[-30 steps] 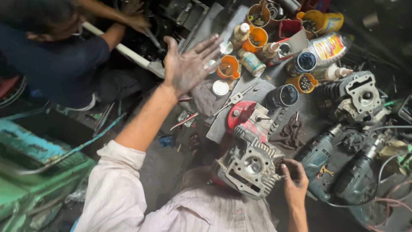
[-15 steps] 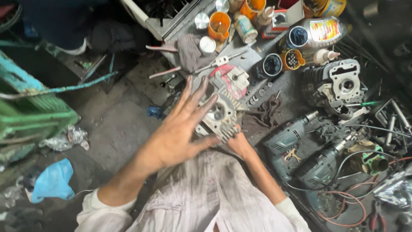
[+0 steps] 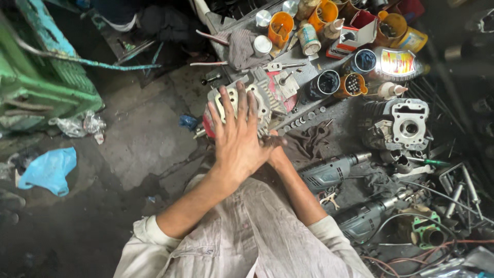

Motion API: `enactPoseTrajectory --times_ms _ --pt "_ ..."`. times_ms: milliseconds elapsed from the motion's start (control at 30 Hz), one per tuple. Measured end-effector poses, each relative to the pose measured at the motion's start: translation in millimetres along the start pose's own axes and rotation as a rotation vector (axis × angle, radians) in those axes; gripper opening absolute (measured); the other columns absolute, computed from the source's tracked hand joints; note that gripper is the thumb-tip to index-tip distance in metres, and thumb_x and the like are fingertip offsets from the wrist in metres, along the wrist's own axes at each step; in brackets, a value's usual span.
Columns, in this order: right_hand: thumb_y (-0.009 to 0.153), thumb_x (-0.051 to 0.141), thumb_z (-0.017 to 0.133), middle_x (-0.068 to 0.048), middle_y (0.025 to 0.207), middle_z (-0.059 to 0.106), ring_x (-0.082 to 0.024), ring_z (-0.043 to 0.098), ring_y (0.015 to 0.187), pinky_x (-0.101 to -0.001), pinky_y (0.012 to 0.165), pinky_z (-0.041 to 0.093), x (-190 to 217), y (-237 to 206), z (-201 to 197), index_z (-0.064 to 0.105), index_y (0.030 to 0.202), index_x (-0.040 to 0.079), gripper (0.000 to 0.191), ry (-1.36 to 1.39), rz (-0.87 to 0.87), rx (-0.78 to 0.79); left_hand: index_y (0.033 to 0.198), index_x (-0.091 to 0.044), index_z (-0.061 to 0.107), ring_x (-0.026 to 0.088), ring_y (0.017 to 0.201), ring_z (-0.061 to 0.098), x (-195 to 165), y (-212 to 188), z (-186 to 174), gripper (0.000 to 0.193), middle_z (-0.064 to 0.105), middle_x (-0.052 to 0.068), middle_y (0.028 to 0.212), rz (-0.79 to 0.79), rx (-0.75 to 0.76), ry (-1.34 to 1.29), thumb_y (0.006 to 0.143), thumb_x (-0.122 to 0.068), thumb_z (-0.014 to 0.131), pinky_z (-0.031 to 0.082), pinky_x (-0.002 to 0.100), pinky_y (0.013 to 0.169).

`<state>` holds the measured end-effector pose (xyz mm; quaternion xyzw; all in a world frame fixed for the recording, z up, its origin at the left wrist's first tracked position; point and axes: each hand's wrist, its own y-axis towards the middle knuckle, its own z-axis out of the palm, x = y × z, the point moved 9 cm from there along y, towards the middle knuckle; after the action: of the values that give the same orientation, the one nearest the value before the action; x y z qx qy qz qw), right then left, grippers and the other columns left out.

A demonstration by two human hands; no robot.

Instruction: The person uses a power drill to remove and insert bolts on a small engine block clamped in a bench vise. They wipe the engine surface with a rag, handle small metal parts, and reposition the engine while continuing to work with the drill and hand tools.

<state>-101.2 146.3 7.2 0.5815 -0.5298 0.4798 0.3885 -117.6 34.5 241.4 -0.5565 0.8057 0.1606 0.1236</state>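
Note:
A finned metal engine cylinder head [image 3: 265, 95] with a red part behind it sits low in front of me over the grimy floor. My left hand [image 3: 239, 136] lies flat on its top face, fingers spread wide and pointing away from me. My right hand [image 3: 276, 145] comes in from the right and is mostly hidden under the left one; its dark, greasy fingers curl against the near right edge of the cylinder head. Both my forearms, in rolled light sleeves, cross in front of my body.
Two power drills [image 3: 329, 172] [image 3: 365, 219] lie to the right, beside an engine cylinder block [image 3: 401, 123] and a dark rag [image 3: 309, 141]. Orange cups [image 3: 280, 25], dark tins [image 3: 324, 82] and bottles crowd the back. A green metal frame [image 3: 41, 77] and blue bag [image 3: 49, 170] sit left.
My left hand, raised toward the far bench a second ago, has come back and settled flat on the cylinder head. My right hand has stayed at the part's edge.

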Motion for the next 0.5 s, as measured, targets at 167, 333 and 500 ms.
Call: enactPoseTrajectory --times_ms 167,333,500 --pt "0.099 0.019 0.061 -0.009 0.112 0.071 -0.016 0.066 0.096 -0.0348 0.083 0.054 6.7 0.8 4.7 0.064 0.13 0.001 0.036 -0.017 -0.102 0.025 0.156 0.009 0.038 0.051 0.155 0.001 -0.8 -0.7 -2.0 0.122 0.009 0.027 0.169 -0.041 -0.073 0.005 0.084 -0.089 0.041 -0.001 0.07 0.121" --pt "0.097 0.015 0.062 -0.014 0.106 0.064 -0.019 0.057 0.092 -0.0368 0.077 0.05 -11.0 4.8 10.4 0.06 0.13 -0.001 0.037 0.014 -0.026 0.019 0.155 0.006 0.04 0.051 0.155 0.001 1.2 -8.8 -2.8 0.119 0.009 0.026 0.169 -0.066 -0.033 0.014 0.084 -0.089 0.042 -0.001 0.071 0.12" --pt "0.095 0.008 0.051 -0.01 0.096 0.066 -0.016 0.062 0.084 -0.0361 0.072 0.051 -27.1 9.4 9.9 0.06 0.125 0.0 0.033 -0.071 -0.029 -0.004 0.156 0.001 0.042 0.051 0.154 0.001 0.7 -14.6 -9.0 0.113 0.01 0.025 0.169 -0.067 -0.045 0.043 0.085 -0.087 0.044 0.001 0.072 0.119"
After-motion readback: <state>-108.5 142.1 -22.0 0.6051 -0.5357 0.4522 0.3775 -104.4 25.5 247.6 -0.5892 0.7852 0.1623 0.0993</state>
